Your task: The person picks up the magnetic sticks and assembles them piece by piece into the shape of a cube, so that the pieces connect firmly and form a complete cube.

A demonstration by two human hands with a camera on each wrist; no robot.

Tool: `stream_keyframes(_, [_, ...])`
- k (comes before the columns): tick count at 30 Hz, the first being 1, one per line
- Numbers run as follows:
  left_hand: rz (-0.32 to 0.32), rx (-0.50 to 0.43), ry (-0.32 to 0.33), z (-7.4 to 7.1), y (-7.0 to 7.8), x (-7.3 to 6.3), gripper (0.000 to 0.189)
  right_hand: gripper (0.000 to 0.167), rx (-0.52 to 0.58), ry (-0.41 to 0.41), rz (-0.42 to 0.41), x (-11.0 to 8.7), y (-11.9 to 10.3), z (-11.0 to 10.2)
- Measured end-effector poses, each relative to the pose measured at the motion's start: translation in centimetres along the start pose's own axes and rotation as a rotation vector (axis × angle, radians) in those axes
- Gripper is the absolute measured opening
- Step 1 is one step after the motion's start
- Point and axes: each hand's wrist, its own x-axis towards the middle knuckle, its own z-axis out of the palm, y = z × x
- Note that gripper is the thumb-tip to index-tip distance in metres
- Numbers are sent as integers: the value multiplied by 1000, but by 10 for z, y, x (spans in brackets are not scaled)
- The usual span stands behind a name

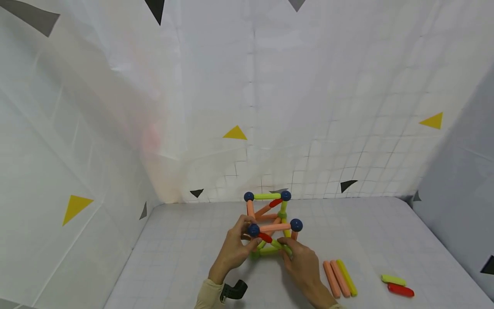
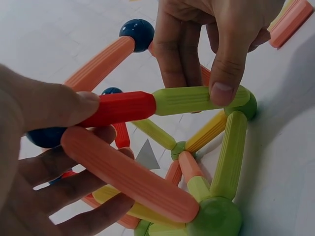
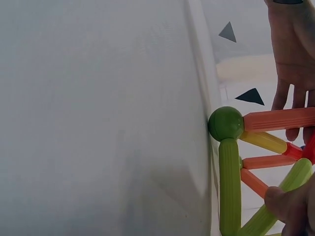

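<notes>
A box-shaped frame of magnetic building rods and balls stands on the table, with blue balls on its upper corners and green balls below. My left hand [image 1: 234, 244] grips its near left corner by a blue ball [image 1: 253, 230]. In the left wrist view the left thumb lies on a short red rod [image 2: 125, 108], fingers spread behind it and a salmon rod [image 2: 130, 174]. My right hand [image 1: 305, 264] pinches the light green rod [image 2: 182, 100], which meets the red one end to end in a slanting line. Its far end reaches a lower green ball [image 2: 248, 105].
To the right of my right hand lie two salmon rods [image 1: 335, 279] and a yellow rod [image 1: 347, 277], side by side. Farther right are a short light green rod [image 1: 393, 280] and a short red rod [image 1: 401, 290]. A white sheeted wall [image 1: 308, 86] rises behind the table.
</notes>
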Motion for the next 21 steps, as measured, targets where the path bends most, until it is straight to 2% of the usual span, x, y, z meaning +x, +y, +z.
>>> stream_keyframes(5, [-14,-12,-3,-3,2,0,44,37,9,31,-24,2,-3,2])
stream_keyframes(12, [7,-15,9,-5,0,0,43,37,33,95,-62,5,-2,11])
stream_keyframes(21, [0,-3,9,-2,-2,0,43,34,-6,110,-52,3,0,11])
